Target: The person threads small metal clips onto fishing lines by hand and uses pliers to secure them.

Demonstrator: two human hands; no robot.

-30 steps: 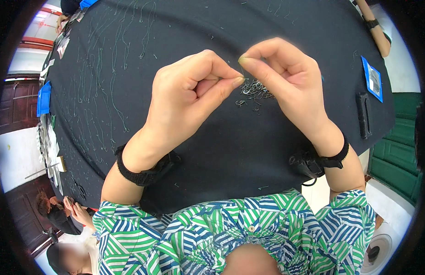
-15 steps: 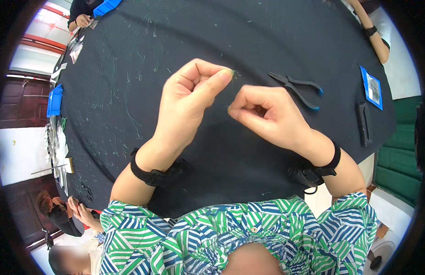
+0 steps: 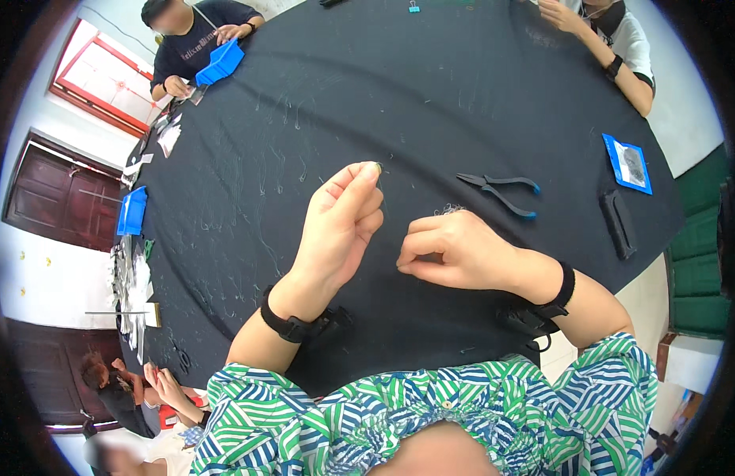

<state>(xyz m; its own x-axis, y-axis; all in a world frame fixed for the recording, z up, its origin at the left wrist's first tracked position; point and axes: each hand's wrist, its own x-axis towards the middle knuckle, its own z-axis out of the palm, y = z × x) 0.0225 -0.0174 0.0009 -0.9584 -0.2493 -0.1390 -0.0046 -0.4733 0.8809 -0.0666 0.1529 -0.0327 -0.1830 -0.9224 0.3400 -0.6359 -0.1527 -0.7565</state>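
In the head view, pinching a tiny dark piece at the fingertips of the left hand, pressing thumb against forefinger and folding the other fingers toward the palm. Holding that piece raised over the tabletop, near its middle, showing too little past the fingertips for telling its exact shape. Holding the right hand lower and farther right, apart from the left one, with knuckles upward. Bending its thumb and forefinger toward each other at the tips, leaving a dark gap farther back between them; not making clear any meeting of the tips, nor any strand between them. Partly covering a pile of small metal hooks with the back of the right hand. Showing pliers with blue-ended handles, lying slightly spread beyond and to the right of that hand. Showing, farther right, a blue packet and a long black case. Showing fine strands lying across the tabletop, left of the left hand.
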